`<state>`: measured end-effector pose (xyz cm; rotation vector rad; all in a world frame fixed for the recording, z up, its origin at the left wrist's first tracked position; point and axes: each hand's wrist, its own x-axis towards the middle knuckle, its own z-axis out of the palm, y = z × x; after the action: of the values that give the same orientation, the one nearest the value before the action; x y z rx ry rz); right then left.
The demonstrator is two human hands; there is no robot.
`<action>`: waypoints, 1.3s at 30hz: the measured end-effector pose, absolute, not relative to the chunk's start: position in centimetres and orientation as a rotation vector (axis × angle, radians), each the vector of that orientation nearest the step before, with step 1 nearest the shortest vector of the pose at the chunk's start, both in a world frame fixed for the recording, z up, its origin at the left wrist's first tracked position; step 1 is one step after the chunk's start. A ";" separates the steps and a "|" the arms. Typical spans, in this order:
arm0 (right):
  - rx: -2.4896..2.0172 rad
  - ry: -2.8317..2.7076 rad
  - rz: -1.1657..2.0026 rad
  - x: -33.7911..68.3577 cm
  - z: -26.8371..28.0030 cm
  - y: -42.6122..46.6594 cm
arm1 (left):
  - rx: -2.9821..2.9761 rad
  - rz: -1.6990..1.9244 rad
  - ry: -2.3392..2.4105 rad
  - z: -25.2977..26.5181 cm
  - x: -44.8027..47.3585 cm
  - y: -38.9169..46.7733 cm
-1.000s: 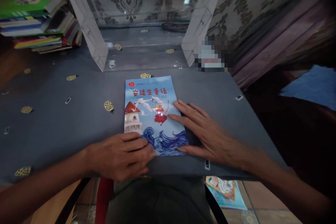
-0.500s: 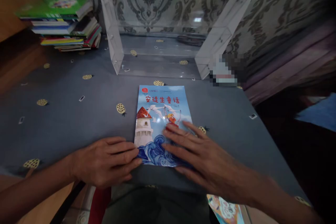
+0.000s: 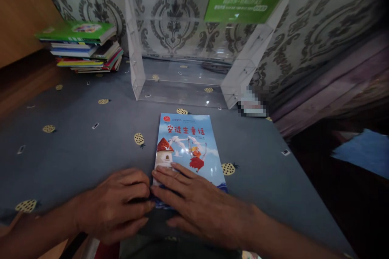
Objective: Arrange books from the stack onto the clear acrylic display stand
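A storybook (image 3: pixel 179 153) with a glossy blue cover lies flat in front of me. Its cover shows red Chinese characters, a tower, white birds and a figure in red. Curled at the book's lower left edge, the fingers of my left hand (image 3: pixel 117 204) are bent in against it. Whether a page or the cover is pinched there is hard to see. My right hand (image 3: pixel 194 202) rests palm down across the lower part of the cover, fingers stretched toward the left edge and covering the tower's base and the waves.
Behind the book stands a clear acrylic rack (image 3: pixel 182 93), a green-and-cream book (image 3: pixel 240 6) on its upper part. A stack of books (image 3: pixel 88 50) sits at the back left. A blurred-out object (image 3: pixel 253 103) is beside the rack. The patterned tablecloth (image 3: pixel 118 129) ends at right.
My right hand has slid left across the cover to the left edge. My left hand's fingers have curled in more at that edge. The view has tilted up, showing more of the rack's book.
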<state>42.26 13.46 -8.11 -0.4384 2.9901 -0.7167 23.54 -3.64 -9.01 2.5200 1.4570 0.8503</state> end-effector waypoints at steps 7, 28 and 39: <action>-0.404 3.111 -0.582 39.6 -9.9 14.9 | 2.426 0.778 1.386 -6.9 24.1 -1.9; 0.313 3.435 -0.652 41.3 -12.3 24.4 | 2.362 0.596 2.098 -9.4 20.1 9.3; 0.595 3.435 -0.826 41.4 -12.7 26.1 | 2.455 0.490 2.121 -10.4 21.7 11.7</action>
<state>41.36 26.14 -12.74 0.5946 3.4349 -0.8256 21.74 11.71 -10.41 2.4552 2.1210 0.4902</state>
